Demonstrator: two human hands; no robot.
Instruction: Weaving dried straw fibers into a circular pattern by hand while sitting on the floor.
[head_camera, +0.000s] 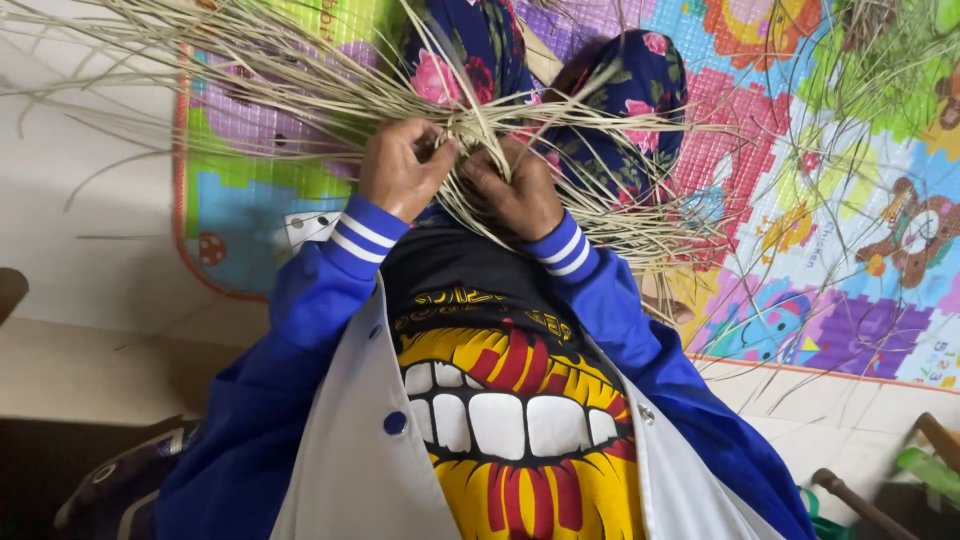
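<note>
Over your lap, both hands are buried in a bundle of pale straw strands (470, 130) that fans out left, right and upward across the picture. Step in hand, by the look of it: mid-weave, working the crossing strands at the centre of the bundle, where they gather tight between your hands.

Your left hand (400, 165) is curled closed, fingers wrapped around a clump of strands at the centre, knuckles up. Your right hand (520, 190) is closed as well, pinching strands just beside the left, thumb side tucked under the fibres (fingertips mostly hidden, so exact grip on single strands can't be told). The two hands are nearly touching.

Next move likely calls for keeping tension on the gripped clump with one hand while the other picks out a single loose strand and passes it across; the risk is loose ends slipping out, since many stick out free.

Below the strands lies a colourful play mat (800, 200) on the floor, with more loose strands scattered on its right side. Your legs in dark floral fabric (640, 90) show under the bundle. Blue jacket sleeves (330, 280) with white-striped cuffs frame the wrists.
</note>
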